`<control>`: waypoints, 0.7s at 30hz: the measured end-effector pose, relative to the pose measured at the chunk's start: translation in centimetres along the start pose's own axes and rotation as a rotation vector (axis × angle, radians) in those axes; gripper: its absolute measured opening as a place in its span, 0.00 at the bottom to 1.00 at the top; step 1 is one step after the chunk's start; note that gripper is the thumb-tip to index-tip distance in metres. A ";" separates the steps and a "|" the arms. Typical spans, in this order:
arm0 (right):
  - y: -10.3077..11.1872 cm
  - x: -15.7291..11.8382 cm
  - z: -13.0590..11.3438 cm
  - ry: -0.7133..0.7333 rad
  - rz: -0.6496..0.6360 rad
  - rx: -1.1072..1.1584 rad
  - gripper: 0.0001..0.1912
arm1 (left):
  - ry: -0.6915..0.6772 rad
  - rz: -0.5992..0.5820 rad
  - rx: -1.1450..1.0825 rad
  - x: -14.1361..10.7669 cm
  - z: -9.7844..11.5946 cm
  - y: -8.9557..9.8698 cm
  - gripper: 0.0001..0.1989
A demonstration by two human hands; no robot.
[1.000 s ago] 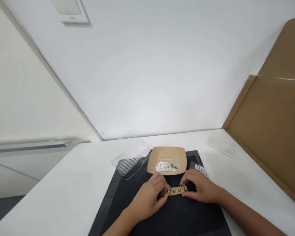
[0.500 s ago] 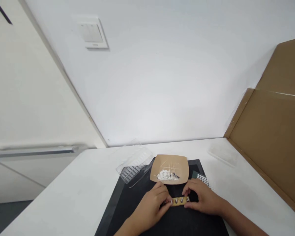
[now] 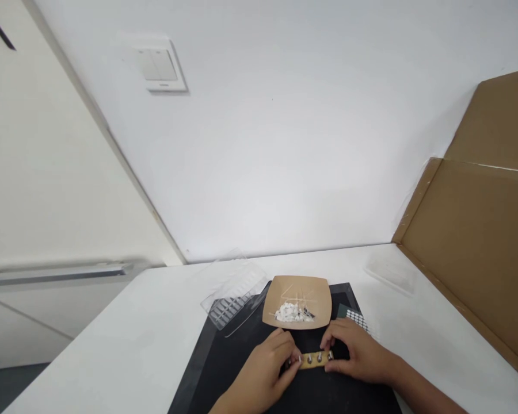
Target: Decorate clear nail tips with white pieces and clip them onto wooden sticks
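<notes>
A short yellowish strip (image 3: 314, 360) with several small metal posts along it lies on the black mat (image 3: 224, 359). Its left end is pinched by my left hand (image 3: 267, 365), thumb and forefinger closed at the leftmost post. At the other end, my right hand (image 3: 356, 351) grips the strip between thumb and fingers. Just beyond the hands stands a brown paper tray (image 3: 274, 293), holding a heap of white scraps (image 3: 291, 312) and some thin sticks (image 3: 300, 293).
Clear plastic trays (image 3: 233, 293) with compartments lie at the mat's back left. A sheet of white dots (image 3: 357, 318) is partly behind my right hand. Further back right is a clear lid (image 3: 391, 273). Cardboard (image 3: 479, 230) borders the white table (image 3: 125, 339) on the right.
The whole view has shifted slightly, so the things appear a little lower. Both hands keep their hold on the strip, with hardly any movement.
</notes>
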State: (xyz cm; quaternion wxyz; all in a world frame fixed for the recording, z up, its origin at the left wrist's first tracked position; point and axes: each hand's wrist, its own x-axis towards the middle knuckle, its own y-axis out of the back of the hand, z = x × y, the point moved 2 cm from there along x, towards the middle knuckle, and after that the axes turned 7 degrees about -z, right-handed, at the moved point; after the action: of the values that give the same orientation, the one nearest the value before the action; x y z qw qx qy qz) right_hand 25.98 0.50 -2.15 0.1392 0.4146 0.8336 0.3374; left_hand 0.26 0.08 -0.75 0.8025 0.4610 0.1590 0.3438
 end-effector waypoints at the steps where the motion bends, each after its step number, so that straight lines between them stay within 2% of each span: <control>1: 0.0 0.0 0.0 -0.001 0.000 0.000 0.18 | 0.006 -0.004 0.003 0.0 0.0 0.0 0.06; 21: 0.0 -0.4 -0.4 0.039 0.024 -0.106 0.18 | 0.036 -0.019 0.025 0.2 -0.3 -0.4 0.07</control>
State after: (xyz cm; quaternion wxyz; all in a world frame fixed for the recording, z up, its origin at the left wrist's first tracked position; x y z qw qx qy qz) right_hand 26.01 0.03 -1.93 0.1407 0.4101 0.8120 0.3908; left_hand 0.37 0.29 -1.26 0.7970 0.4629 0.1823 0.3423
